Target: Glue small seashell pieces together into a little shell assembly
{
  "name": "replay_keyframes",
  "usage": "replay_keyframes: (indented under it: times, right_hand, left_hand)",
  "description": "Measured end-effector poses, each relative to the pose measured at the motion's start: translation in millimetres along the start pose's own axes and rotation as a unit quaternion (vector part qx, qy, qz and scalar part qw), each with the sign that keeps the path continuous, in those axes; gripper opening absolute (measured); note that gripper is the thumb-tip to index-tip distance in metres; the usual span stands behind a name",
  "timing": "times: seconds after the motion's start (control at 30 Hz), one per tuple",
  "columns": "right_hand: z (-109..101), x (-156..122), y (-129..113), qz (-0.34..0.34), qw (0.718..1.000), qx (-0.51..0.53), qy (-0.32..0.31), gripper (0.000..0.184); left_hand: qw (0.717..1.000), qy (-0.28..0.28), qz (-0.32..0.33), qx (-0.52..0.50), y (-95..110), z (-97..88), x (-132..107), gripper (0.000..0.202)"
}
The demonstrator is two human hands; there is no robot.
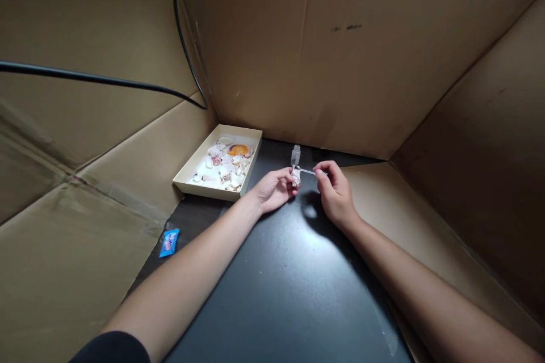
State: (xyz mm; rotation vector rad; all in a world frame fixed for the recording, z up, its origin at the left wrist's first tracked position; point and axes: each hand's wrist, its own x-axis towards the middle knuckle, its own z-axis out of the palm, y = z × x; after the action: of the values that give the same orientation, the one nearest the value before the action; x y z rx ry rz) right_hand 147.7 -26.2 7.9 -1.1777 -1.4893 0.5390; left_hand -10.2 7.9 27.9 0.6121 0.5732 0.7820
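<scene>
Between the thumb and fingers of my left hand (276, 190) is a small whitish seashell (296, 178) with brownish marks. My right hand (336, 193) pinches a thin, clear or pale stick (305, 171). Its far end meets the upper part of the shell, or lies just over it; I cannot tell which. A small clear glass bottle (296, 154) stands upright on the dark table right behind the shell. Its contents are hard to make out.
Left of my hands, a shallow cream tray (208, 191) holds several shells and an orange piece (238, 150). A blue packet (169, 243) lies near the table's left edge. Cardboard walls (264, 45) enclose the dark table (272, 295). A black cable (106, 80) hangs at upper left.
</scene>
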Motion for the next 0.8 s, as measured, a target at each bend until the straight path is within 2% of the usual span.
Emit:
replay_keyframes:
  times: [0.23, 0.4, 0.5, 0.6, 0.8]
  right_hand:
    - [-0.7, 1.5, -5.2, -0.001, 0.999, 0.009, 0.052, 0.011]
    - [-0.6, 0.0, -4.8, 0.004, 1.0, 0.014, 0.027, 0.01]
    - [-0.5, -1.3, -6.3, -0.007, 0.999, 0.008, 0.041, 0.011]
    - [-0.6, -2.4, -8.7, -0.015, 0.999, 0.001, 0.029, 0.012]
    - [-0.9, -2.9, -10.2, 0.012, 0.999, -0.009, 0.044, 0.017]
  left_hand:
    - [0.998, -0.035, -0.013, -0.042, -2.6, -9.0, 4.0, 0.007]
    - [0.998, -0.03, -0.014, -0.061, -3.0, -11.3, 5.9, 0.007]
    - [0.997, -0.033, -0.01, -0.065, -3.2, -12.2, 5.9, 0.007]
    - [0.997, -0.041, -0.007, -0.063, -3.4, -12.8, 6.0, 0.009]
    - [0.997, -0.04, -0.007, -0.062, -2.8, -12.1, 5.8, 0.009]
